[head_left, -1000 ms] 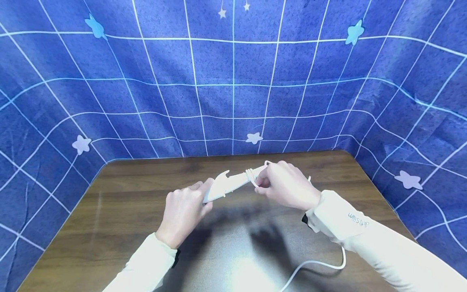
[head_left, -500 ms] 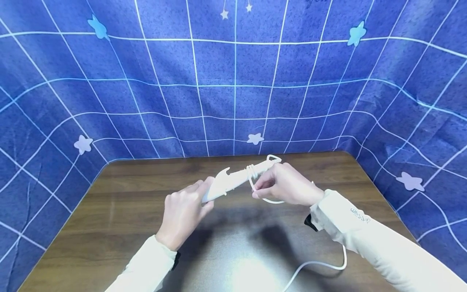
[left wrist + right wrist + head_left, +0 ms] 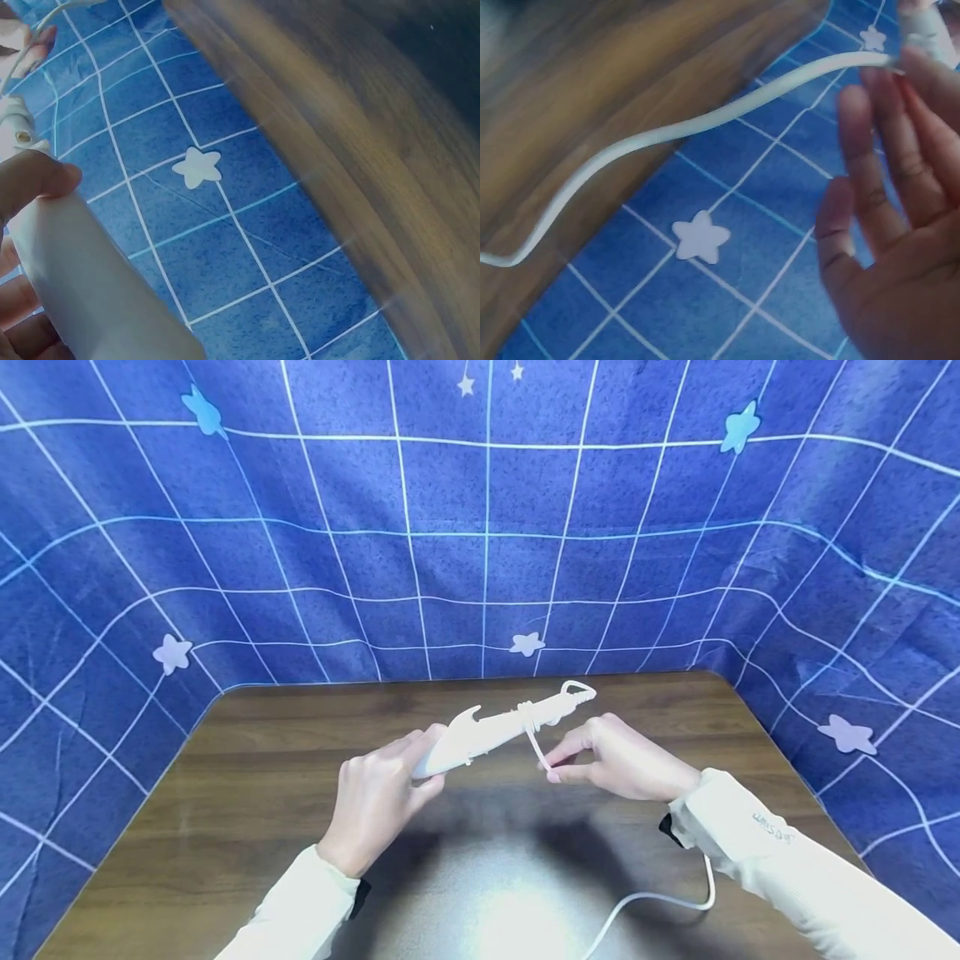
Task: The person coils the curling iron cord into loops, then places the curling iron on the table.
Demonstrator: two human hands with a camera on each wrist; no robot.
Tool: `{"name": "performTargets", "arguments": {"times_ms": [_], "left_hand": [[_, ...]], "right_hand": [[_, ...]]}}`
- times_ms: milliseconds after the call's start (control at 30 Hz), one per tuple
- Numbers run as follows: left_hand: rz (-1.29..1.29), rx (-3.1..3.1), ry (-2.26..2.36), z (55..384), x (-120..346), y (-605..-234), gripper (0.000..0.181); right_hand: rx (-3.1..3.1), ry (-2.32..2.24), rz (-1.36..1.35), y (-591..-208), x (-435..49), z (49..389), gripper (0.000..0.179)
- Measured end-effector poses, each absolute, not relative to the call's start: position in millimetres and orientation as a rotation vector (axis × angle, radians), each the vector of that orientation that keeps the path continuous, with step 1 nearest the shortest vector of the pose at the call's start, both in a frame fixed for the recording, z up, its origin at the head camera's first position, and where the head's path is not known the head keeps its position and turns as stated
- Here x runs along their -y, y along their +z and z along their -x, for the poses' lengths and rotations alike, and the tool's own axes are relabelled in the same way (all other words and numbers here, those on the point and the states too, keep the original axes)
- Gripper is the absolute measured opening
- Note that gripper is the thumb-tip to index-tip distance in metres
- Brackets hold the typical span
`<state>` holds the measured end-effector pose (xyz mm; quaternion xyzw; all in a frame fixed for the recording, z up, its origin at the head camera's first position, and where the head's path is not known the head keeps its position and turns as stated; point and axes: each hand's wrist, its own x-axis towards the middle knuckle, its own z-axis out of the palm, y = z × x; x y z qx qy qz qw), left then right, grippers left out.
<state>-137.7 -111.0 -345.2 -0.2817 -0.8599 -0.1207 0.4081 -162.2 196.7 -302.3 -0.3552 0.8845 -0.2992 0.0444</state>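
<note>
My left hand grips the wide end of a white curling iron, which is raised over the table and points up to the right. A hooked lever juts from its top side. White cord is wound around the slimmer handle, after looping out of the handle's far tip. Below that handle, my right hand pinches the cord between thumb and fingertips. In the left wrist view, the thumb lies across the iron's smooth body. The right wrist view shows the cord trailing away from the fingers.
The cord's loose length curves down to the front of the brown wooden table. A blue grid-patterned curtain with stars surrounds the back and both sides. A bright light reflection lies on the table's front middle.
My right hand has moved from the handle, down and right, drawing the cord off it. The handle's tip and cord loop now show. The left hand keeps its grip.
</note>
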Motion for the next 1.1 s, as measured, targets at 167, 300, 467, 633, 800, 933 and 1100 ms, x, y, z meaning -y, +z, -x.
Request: {"name": "performTargets", "arguments": {"times_ms": [167,300,467,633,800,933,1100], "left_hand": [[0.688,2.217,-0.400,136.0,111.2,-345.7,0.046],[0.663,2.252,-0.481,134.8,110.4,-345.7,0.045],[0.666,2.274,-0.542,134.7,110.1,-344.3,0.045],[0.691,2.258,-0.583,134.7,114.3,-343.4,0.050],[0.771,2.263,-0.613,133.9,118.2,-342.8,0.052],[0.885,2.247,-0.636,133.5,120.3,-343.9,0.050],[1.015,2.220,-0.633,133.2,121.1,-346.6,0.050]], "right_hand": [[-2.631,-0.992,1.090,-311.1,-206.1,164.0,0.017],[-2.572,-1.102,1.124,-317.4,-208.2,165.3,0.019],[-2.523,-1.169,1.170,-321.7,-208.5,163.9,0.020],[-2.500,-1.139,1.239,-324.2,-206.0,165.9,0.018],[-2.625,-1.030,1.297,-327.9,-206.3,171.9,0.012],[-2.738,-0.992,1.359,-329.6,-210.7,178.6,0.008],[-2.456,-1.109,1.622,-326.4,-209.5,193.6,0.008]]}}
